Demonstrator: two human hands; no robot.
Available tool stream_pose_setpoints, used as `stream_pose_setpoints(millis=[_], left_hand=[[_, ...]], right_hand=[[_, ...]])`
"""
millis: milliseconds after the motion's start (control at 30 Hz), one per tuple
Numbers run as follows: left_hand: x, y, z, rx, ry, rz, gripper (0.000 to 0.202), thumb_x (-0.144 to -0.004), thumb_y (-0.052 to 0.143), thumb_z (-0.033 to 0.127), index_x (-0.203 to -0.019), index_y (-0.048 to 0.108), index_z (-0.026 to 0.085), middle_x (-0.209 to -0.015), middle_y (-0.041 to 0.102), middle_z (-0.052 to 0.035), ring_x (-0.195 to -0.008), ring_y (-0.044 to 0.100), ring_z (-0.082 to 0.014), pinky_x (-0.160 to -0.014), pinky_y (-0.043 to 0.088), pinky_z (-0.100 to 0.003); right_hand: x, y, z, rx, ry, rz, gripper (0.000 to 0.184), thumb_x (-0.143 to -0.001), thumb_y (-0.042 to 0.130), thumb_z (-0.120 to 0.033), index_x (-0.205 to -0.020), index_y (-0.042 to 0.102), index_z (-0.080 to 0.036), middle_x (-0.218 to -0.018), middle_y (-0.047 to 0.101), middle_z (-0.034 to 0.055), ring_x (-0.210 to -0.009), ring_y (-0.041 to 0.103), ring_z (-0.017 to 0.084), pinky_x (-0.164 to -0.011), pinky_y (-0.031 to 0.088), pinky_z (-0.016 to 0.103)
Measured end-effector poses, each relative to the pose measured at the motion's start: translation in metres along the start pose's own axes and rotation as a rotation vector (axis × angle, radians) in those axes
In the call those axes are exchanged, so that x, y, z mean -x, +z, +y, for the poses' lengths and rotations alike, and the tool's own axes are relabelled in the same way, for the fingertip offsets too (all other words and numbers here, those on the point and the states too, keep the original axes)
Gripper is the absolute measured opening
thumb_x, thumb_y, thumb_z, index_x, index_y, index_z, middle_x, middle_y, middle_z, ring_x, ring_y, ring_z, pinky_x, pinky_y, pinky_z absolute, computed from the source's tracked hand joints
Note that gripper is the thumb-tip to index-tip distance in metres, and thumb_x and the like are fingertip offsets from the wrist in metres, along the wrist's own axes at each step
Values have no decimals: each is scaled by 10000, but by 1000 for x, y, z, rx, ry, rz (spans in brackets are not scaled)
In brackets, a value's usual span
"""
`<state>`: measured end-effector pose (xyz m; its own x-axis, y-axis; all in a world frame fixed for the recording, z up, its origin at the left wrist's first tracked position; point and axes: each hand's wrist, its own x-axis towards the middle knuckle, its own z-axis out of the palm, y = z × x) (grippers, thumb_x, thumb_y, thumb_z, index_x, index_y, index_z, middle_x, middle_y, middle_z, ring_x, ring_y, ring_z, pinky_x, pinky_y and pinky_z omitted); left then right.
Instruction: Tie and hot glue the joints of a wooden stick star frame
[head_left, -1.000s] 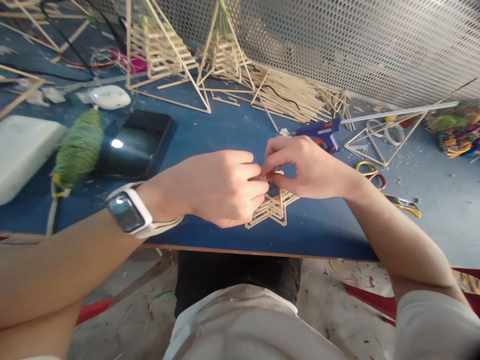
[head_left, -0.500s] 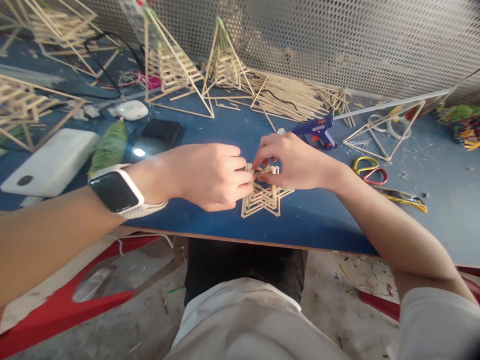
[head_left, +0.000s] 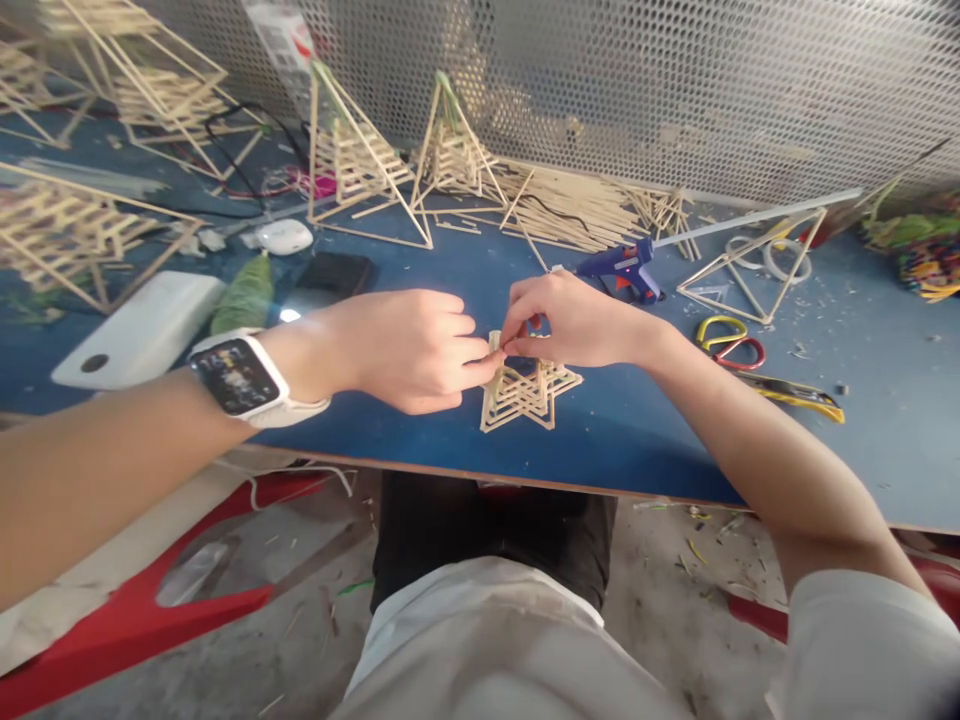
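While the right hand [head_left: 564, 320] pinches thumb to forefinger against the left hand [head_left: 416, 350], whose grip is hidden, a star-shaped stick frame [head_left: 523, 402] sits beneath both on the tabletop [head_left: 630, 440]; a blue glue gun [head_left: 624, 266] lies just beyond the right hand.

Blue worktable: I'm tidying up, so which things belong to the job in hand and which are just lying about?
Likely belonging:
star-shaped stick frame, at the left hand and right hand
loose thin sticks
glue gun, untouched

Seemingly just lying about:
black phone-like slab
white rectangular slab
scissors
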<state>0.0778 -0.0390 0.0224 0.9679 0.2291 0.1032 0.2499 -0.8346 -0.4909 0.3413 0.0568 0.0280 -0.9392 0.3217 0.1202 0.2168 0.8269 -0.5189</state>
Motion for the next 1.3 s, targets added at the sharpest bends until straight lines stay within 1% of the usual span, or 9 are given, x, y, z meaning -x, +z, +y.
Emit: stream_pose_setpoints(millis=[200,367,600,733,867,1000,1133,1233,1300], left_hand=[[4,6,1,146,-87,-15,403,-1015,630,268,-1321,881,192,-911,844,-50,-796,771,-238,-724,507,-421],[5,9,3,220,-120,71,387,-1008,609,211,-1269,893,183,-871,831,-57,-764,749,-229,-732,506,-407],[7,19,11,67,-119,243,377,-1050,559,248,-1209,882,135,-879,830,-85,-748,733,-222,-733,552,-388],[9,24,17,-27,-98,285,314,-1082,592,269,-1176,868,152,-782,779,-50,-675,676,-206,-655,511,-373],[8,26,21,-54,-110,282,298,-1096,600,294,-1209,849,174,-772,770,-33,-662,677,-202,-628,503,-375],[9,28,25,-19,-139,369,341,-1073,576,279,-1287,812,155,-771,770,-33,-688,707,-223,-630,508,-392],[17,39,24,116,-304,465,267,-1017,594,234,-1171,810,204,-810,808,-49,-701,740,-232,-666,508,-386],[23,52,20,169,-446,447,232,-998,585,252,-1027,814,221,-803,810,-59,-666,730,-227,-664,518,-382],[24,60,17,167,-501,442,254,-982,565,248,-1012,815,216,-805,811,-65,-669,736,-234,-661,539,-384]], right_hand=[[0,2,0,3,29,-9,182,-993,785,-140,-1028,954,-198,-1027,807,47,-886,695,157,-887,474,340],[2,2,-3,29,4,-7,190,-1005,762,-120,-1016,936,-196,-1014,777,45,-873,665,159,-879,460,346],[4,8,7,138,-208,-12,141,-1015,720,-84,-968,836,-147,-1017,673,72,-1011,600,227,-910,439,377],[4,10,11,154,-235,-1,117,-1000,734,-69,-943,801,-146,-1005,662,70,-1004,578,229,-899,430,374],[4,10,7,202,-256,-3,131,-1012,721,-61,-942,790,-148,-1002,651,75,-985,555,231,-884,424,377],[4,9,3,284,-280,-15,150,-1042,699,-75,-937,775,-151,-983,617,70,-981,529,233,-883,426,380],[4,7,1,275,-309,-9,184,-1053,674,-83,-920,779,-155,-969,623,68,-967,527,224,-886,433,375],[3,5,1,256,-334,8,225,-1060,638,-82,-915,793,-158,-965,643,76,-960,544,221,-896,454,372],[3,4,1,256,-351,10,252,-1073,615,-84,-922,803,-158,-960,649,77,-955,554,221,-898,468,374]])
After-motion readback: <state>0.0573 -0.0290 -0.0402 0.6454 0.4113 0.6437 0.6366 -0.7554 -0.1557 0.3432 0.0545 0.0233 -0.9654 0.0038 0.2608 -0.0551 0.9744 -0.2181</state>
